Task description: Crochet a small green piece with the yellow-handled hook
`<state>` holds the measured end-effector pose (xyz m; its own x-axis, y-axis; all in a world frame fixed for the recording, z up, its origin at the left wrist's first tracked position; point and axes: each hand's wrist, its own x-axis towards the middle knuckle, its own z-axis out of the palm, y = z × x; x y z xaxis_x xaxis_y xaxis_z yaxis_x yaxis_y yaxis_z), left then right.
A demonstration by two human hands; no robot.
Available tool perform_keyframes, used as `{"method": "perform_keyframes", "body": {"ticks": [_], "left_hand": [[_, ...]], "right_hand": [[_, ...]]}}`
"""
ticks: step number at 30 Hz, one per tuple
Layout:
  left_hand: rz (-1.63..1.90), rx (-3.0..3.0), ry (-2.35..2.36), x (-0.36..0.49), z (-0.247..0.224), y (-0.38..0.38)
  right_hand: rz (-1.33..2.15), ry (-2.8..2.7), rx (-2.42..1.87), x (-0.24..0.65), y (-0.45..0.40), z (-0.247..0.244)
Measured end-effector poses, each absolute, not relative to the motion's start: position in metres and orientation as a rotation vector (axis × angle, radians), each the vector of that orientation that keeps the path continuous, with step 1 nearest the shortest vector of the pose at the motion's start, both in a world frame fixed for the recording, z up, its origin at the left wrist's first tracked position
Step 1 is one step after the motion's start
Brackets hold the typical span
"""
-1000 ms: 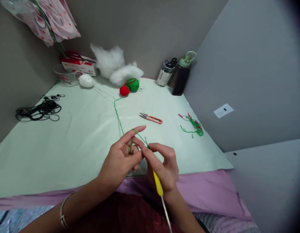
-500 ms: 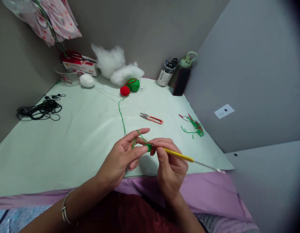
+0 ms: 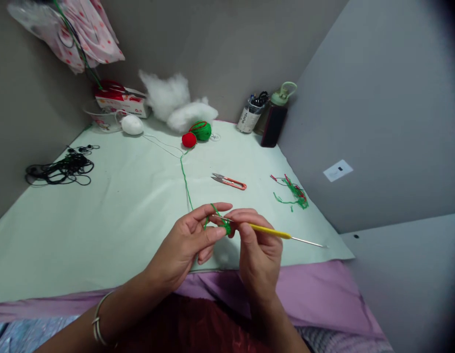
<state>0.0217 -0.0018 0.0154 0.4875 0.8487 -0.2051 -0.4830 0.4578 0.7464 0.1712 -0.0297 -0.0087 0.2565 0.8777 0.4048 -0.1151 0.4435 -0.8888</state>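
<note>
My left hand pinches a small green crocheted piece between thumb and fingers, with green yarn looped over its raised index finger. That strand runs back across the table toward the yarn balls. My right hand grips a crochet hook by its yellow handle. One metal end of the hook lies at the green piece, close to my left fingertips, and the other end points out to the right. Orange-handled thread snips rest on the table beyond my hands.
Behind are a green yarn ball, a red ball, a white ball and white stuffing. Black cord lies left, yarn scraps right. A bottle, phone and pen cup stand at the back right.
The hook's outer end has swung left and slightly up, and its near tip now shows past the green piece. My left index finger is slightly lower and farther right.
</note>
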Motion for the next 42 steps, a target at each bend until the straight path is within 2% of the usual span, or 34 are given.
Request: {"method": "perform_keyframes", "body": {"ticks": [7,15,31,35,42], "left_hand": [[0.904,0.742,0.671,0.019,0.012,-0.001],[0.921,0.723,0.683,0.017,0.017,0.001],[0.996,0.964,0.909,0.019,0.021,-0.003],[0.977,0.930,0.861,0.020,0.020,-0.007],[0.949,0.808,0.680,0.014,0.017,-0.002]], "right_hand": [[0.975,-0.921,-0.844,0.173,-0.028,-0.005],[0.927,-1.000,-0.815,0.176,-0.026,-0.005],[0.111,-1.759,-0.950,0.182,-0.041,0.001],[0.235,-1.591,-0.969,0.180,-0.041,-0.008],[0.738,-1.137,-0.834,0.178,-0.034,-0.005]]}}
